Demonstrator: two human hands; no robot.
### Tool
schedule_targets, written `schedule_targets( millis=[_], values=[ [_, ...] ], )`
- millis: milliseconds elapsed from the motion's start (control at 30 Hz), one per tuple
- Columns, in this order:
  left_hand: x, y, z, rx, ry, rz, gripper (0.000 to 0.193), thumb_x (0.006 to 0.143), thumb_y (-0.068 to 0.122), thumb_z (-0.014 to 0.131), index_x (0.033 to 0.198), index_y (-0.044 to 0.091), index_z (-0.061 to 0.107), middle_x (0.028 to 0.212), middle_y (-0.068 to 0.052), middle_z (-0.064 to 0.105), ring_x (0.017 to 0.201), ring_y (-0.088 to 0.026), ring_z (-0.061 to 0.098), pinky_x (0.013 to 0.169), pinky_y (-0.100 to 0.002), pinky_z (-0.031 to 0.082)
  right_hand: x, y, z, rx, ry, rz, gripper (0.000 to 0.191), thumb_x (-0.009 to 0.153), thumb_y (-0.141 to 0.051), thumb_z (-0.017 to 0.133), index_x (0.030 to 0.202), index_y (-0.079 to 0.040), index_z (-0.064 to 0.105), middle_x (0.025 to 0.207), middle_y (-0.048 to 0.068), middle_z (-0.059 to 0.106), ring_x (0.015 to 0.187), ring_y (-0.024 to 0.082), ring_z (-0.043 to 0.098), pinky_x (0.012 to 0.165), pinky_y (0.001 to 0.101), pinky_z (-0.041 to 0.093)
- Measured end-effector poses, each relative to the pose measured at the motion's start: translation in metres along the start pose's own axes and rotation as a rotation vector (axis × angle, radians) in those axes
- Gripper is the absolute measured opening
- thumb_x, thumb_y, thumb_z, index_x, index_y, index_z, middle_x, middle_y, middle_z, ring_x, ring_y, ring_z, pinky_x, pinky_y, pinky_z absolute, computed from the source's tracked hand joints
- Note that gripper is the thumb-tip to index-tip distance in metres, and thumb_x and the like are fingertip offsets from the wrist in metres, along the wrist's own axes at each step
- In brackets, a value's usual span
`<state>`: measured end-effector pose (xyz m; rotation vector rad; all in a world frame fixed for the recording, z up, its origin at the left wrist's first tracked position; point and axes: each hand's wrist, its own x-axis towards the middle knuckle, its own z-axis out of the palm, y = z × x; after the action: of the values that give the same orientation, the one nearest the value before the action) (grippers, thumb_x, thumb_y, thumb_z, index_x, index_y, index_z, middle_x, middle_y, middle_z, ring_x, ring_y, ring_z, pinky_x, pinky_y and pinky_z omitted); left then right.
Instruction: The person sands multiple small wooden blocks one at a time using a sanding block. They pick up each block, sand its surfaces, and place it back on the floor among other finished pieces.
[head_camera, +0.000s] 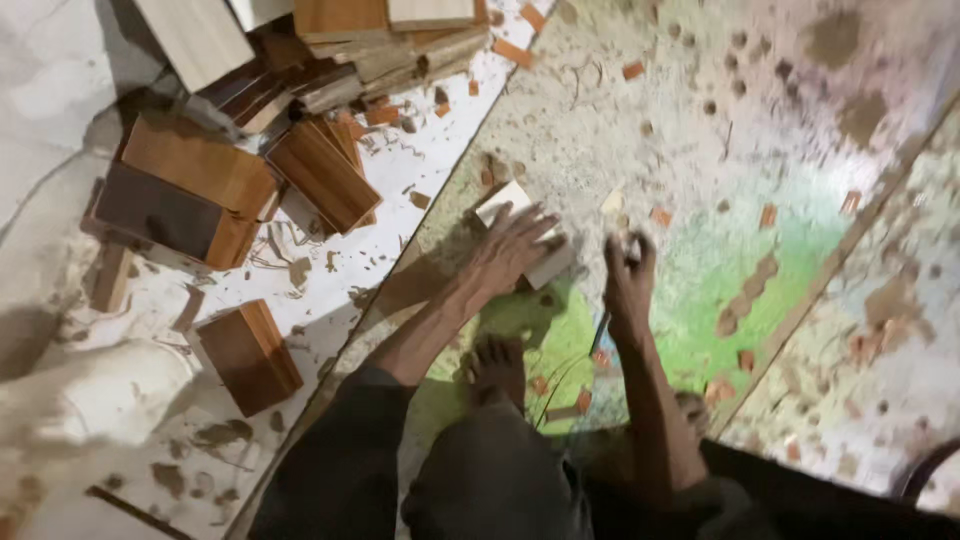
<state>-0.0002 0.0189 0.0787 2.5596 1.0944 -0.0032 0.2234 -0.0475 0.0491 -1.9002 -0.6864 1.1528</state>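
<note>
My left hand (512, 250) lies flat with spread fingers on a pale rectangular wooden block (505, 202) that rests on a dusty green-patterned mat (700, 250). To its right, my right hand (628, 280) is closed around something small and pale; blur hides what it is. A thin dark tool-like shape (599, 330) shows just below that hand. My bare foot (497, 368) rests on the mat beneath the left hand.
A heap of brown wooden blocks (250, 170) lies at the upper left on a white sheet (330, 290), with one block (250, 355) apart lower down. Small orange wood chips (632, 70) and shavings are scattered about. A white bundle (90, 390) sits at left.
</note>
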Motion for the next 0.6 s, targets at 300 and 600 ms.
schedule_targets(
  millis=[300, 600],
  values=[
    [-0.112, 0.008, -0.01, -1.529, 0.095, 0.237, 0.09, 0.092, 0.071, 0.051, 0.159, 0.014, 0.036, 0.152, -0.018, 0.044, 0.118, -0.024, 0.056, 0.097, -0.038, 0.051, 0.004, 0.015, -0.032, 0.372, 0.048, 0.059, 0.05, 0.098, -0.033, 0.071, 0.137, -0.007, 0.053, 0.086, 0.0, 0.053, 0.048, 0.006, 0.037, 0.041, 0.0265, 0.032],
    [-0.265, 0.079, -0.021, -2.381, 0.33, -0.076, 0.088, 0.093, 0.071, 0.047, 0.151, 0.005, 0.043, 0.14, -0.02, 0.057, 0.114, -0.029, 0.063, 0.095, -0.041, 0.055, -0.009, -0.002, 0.039, 0.265, -0.11, 0.129, 0.056, 0.096, -0.034, 0.069, 0.142, -0.007, 0.052, 0.086, -0.002, 0.055, 0.052, 0.007, 0.04, 0.045, 0.0274, 0.035]
  ],
)
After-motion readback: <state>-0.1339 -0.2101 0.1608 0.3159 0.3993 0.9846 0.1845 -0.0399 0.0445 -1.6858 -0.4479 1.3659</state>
